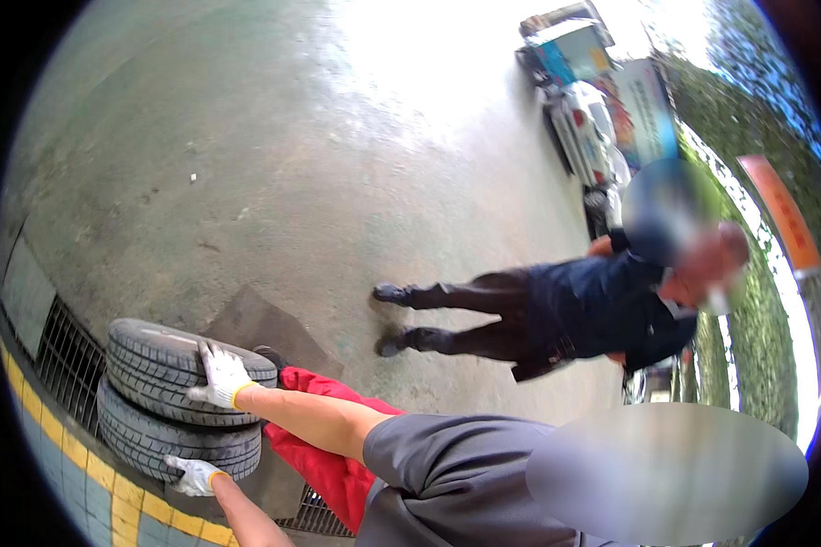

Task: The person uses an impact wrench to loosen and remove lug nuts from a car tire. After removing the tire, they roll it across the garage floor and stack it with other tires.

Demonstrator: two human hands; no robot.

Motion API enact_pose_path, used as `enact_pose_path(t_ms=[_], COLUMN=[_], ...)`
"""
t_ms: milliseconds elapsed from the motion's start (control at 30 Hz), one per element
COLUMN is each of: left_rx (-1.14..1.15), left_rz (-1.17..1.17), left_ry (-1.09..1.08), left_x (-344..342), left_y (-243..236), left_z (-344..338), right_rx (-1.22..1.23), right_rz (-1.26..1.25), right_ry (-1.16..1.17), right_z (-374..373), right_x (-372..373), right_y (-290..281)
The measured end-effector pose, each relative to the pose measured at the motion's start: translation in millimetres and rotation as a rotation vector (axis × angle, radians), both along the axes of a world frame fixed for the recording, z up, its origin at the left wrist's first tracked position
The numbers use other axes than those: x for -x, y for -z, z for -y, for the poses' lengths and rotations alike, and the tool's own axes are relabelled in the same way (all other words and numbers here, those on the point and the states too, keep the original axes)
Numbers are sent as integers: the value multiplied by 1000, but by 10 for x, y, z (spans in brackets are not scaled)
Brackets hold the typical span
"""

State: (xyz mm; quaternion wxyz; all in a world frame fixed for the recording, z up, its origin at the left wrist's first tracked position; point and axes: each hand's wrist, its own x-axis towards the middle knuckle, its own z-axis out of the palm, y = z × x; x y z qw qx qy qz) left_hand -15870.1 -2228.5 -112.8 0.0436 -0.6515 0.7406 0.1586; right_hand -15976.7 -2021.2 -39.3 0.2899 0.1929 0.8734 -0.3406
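Neither of my hands shows in the head view. Close by at the lower left, another person in a grey shirt [465,456] and red trousers [319,469] handles two black tyres [155,378], which lie against each other tread beside tread. That person's white-gloved hand [221,376] rests on the upper tyre in the picture. A second gloved hand [194,476] touches the lower tyre [178,438], its arm running off the bottom edge. The whole scene appears turned sideways.
Another person in dark clothes [593,296] stands on the concrete floor [274,182]. Parked vehicles [588,128] are at the upper right. A metal floor grate [68,360] and a yellow-edged tiled strip [73,451] run beside the tyres. An orange sign [780,214] stands near greenery.
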Motion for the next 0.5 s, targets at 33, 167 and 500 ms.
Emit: enact_pose_path(t_ms=[33,167,500], left_rx=[-16,-20,-23], left_rz=[-8,-28,-51], left_ry=[-6,-47,-82], left_x=[25,78,80], left_y=[46,-31,128], left_z=[-67,-102,-99], right_rx=[-24,-24,-17], right_rz=[13,53,59], right_ry=[-23,-39,-50], right_z=[-115,-138,75], right_x=[-70,-220,-71], right_y=[-74,-115,208])
